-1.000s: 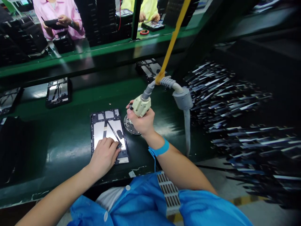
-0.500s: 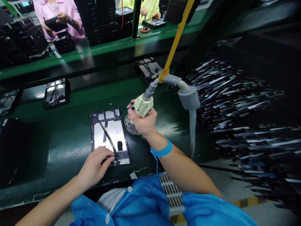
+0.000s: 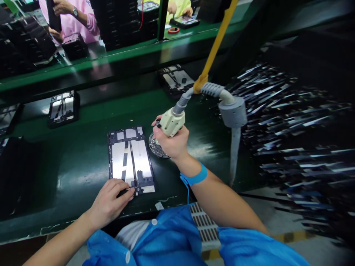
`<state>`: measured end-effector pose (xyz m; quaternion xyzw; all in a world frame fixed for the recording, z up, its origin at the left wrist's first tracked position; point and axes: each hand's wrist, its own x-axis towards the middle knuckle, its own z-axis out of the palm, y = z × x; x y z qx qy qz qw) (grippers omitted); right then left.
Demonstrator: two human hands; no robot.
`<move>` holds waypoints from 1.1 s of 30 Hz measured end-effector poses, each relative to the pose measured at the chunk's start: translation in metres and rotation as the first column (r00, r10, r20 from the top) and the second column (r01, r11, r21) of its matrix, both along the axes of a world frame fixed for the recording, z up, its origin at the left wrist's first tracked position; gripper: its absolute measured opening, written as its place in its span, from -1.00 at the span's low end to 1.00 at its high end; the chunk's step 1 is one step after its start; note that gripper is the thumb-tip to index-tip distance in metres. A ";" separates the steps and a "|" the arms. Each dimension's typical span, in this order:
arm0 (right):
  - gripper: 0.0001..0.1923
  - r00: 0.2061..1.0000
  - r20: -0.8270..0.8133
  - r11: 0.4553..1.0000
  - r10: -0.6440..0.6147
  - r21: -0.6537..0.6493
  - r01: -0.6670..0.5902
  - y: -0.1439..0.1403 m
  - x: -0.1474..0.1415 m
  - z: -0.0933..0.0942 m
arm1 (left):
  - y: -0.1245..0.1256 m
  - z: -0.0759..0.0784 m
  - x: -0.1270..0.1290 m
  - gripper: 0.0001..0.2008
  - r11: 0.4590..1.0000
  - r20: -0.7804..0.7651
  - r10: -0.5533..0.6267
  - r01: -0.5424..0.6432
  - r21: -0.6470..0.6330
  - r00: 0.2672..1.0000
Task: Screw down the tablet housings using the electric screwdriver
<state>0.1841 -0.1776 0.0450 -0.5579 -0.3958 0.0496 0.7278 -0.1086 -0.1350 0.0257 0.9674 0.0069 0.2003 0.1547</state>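
A flat tablet frame [image 3: 130, 159] with silver plates and a thin black cable along its middle lies on the green belt [image 3: 83, 159]. My left hand [image 3: 108, 203] rests at the frame's near edge, fingertips pinching the cable's lower end. My right hand [image 3: 173, 142] grips a cream electric screwdriver [image 3: 172, 122], held upright just right of the frame, over a round perforated screw dish [image 3: 156, 146]. A grey hose [image 3: 219, 99] and a yellow strap [image 3: 213, 51] run up from the tool. A blue wrist strap [image 3: 195, 177] circles my right wrist.
More tablet frames [image 3: 62, 109] [image 3: 174, 79] lie farther along the belt. Stacks of dark parts [image 3: 291, 122] fill the right side. Across the line, a person in pink [image 3: 69, 18] handles a dark panel, and another in yellow [image 3: 177, 9] works at a device.
My left hand slid back from the middle of the frame to its near edge, and the slanted black cable now lies straight along the frame. The screwdriver hand stayed over the dish.
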 end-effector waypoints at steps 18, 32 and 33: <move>-0.79 0.996 -0.056 0.997 -0.072 0.002 0.072 0.000 0.004 0.004 | 0.019 -0.022 0.038 -0.80 0.943 0.048 0.333 -0.334 0.009 0.942; -0.80 0.992 -0.055 0.993 -0.112 -0.028 0.111 0.018 0.008 -0.003 | 0.046 -0.030 0.051 -0.74 0.955 0.063 0.291 -0.286 -0.082 0.955; -0.79 0.993 -0.058 0.994 -0.107 -0.026 0.106 0.019 0.008 -0.003 | 0.046 -0.031 0.051 -0.74 0.954 0.067 0.291 -0.285 -0.089 0.954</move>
